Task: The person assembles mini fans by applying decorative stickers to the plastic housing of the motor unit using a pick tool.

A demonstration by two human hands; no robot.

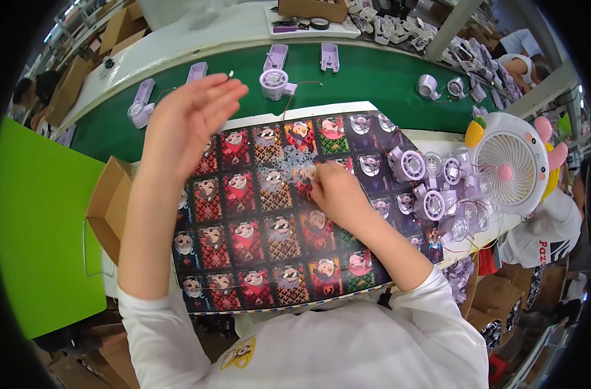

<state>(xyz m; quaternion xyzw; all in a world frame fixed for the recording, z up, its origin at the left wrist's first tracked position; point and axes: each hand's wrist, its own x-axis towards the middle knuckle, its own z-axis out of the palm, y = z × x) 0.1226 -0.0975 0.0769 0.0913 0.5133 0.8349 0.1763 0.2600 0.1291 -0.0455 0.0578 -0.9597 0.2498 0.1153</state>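
My left hand (190,120) is raised over the far left of the printed sheet (279,259), fingers stretched out, by the edge of the green belt. A small white tip shows by its fingertips; I cannot tell whether the hand touches it. Closed fingers of my right hand (341,194) rest at a pile of small clear plastic pieces (295,162) on the sheet; whatever they pinch is hidden. Beyond the pile, a round purple housing (274,84) with a red wire sits on the belt. More purple housings with clear cups (433,205) are clustered right of my right hand.
Purple handle shells (330,57) lie along the green belt (373,71). A white toy-like fan (506,165) stands at the right. On the left are a green panel (42,227) and an open cardboard box (107,207). Other people work at the far right and far left.
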